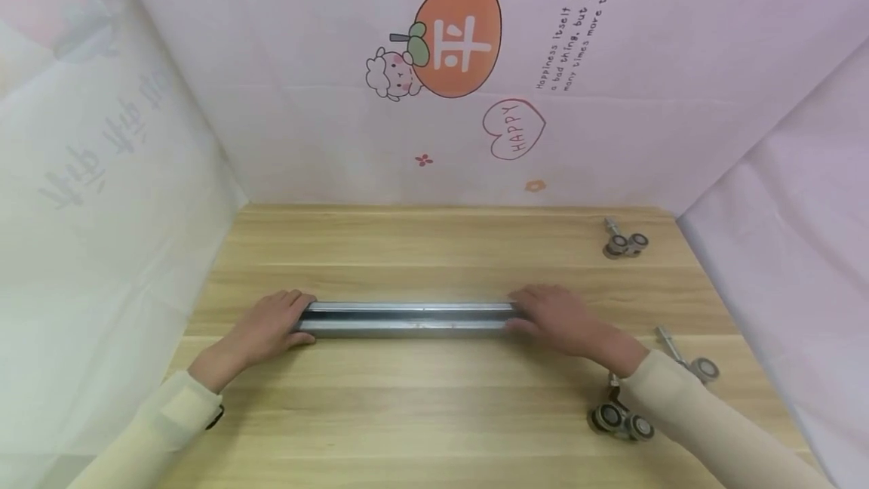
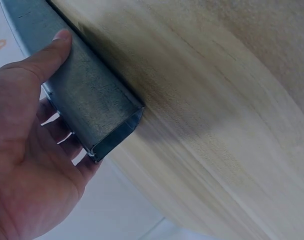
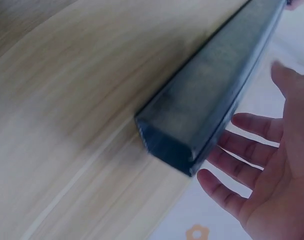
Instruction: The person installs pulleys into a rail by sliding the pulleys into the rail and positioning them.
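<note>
Along a metal rail (image 1: pixel 407 333), the left hand (image 1: pixel 270 325) grips one end — the right hand (image 1: pixel 560 321) is spread by the other.

The rail (image 1: pixel 407 325) is silver-grey, with a dark strip along its slot. Beneath it the table (image 1: pixel 407 413) shows pale tan wood grain in brown streaks. The rollers (image 1: pixel 611 415) are grey with dark rings. The back cloth (image 1: pixel 305 142) is pinkish white, printed with an orange fruit (image 1: pixel 458 36) bearing a white character, green leaves (image 1: pixel 419 51), a white sheep (image 1: pixel 387 75) with pink cheeks, a red-outlined heart (image 1: pixel 514 129), a red flower (image 1: pixel 424 160), an orange flower (image 1: pixel 535 186) and dark lettering (image 1: pixel 584 21). The left cloth (image 1: pixel 102 247) is whitish with faint grey characters; the right cloth (image 1: pixel 787 210), pale pink. Sleeves (image 1: pixel 720 413) are cream, the band (image 1: pixel 215 419) black.
</note>
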`<move>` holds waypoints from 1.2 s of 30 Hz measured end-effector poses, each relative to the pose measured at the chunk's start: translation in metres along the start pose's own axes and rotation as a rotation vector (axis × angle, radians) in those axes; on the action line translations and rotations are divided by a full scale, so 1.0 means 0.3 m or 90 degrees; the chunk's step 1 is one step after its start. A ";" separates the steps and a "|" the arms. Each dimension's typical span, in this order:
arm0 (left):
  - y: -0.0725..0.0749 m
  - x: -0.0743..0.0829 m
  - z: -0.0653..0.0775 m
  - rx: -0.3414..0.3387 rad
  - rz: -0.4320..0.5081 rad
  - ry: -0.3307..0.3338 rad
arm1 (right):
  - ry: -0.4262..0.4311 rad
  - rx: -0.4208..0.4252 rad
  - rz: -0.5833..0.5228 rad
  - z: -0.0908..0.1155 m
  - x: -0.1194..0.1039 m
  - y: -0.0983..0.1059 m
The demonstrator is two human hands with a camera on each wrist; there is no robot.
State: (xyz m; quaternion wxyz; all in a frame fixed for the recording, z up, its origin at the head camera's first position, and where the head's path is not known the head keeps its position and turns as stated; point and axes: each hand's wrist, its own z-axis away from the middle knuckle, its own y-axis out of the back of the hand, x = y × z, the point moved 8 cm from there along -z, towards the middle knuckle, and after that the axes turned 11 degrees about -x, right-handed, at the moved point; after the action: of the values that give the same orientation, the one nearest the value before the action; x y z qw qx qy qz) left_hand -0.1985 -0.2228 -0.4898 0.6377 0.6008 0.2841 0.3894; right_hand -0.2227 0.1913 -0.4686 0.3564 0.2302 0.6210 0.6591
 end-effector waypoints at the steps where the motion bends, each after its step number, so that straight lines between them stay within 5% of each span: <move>1: -0.002 0.000 0.000 0.002 0.001 -0.001 | -0.004 0.004 -0.007 0.008 0.006 0.008; 13: -0.019 -0.006 -0.003 0.009 0.003 0.008 | -0.098 0.006 0.007 0.118 0.113 0.058; 24: -0.057 -0.006 0.005 0.054 0.001 -0.014 | -0.144 -0.014 0.023 0.230 0.158 0.028; 36: -0.051 -0.004 0.004 0.008 0.004 0.016 | -0.198 -0.081 -0.046 0.301 0.171 -0.043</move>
State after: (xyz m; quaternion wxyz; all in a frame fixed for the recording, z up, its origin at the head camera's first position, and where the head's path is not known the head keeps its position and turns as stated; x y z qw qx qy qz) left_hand -0.1959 -0.2242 -0.5050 0.6290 0.6009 0.2927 0.3970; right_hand -0.1857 0.2887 -0.4773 0.4856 0.2841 0.5233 0.6401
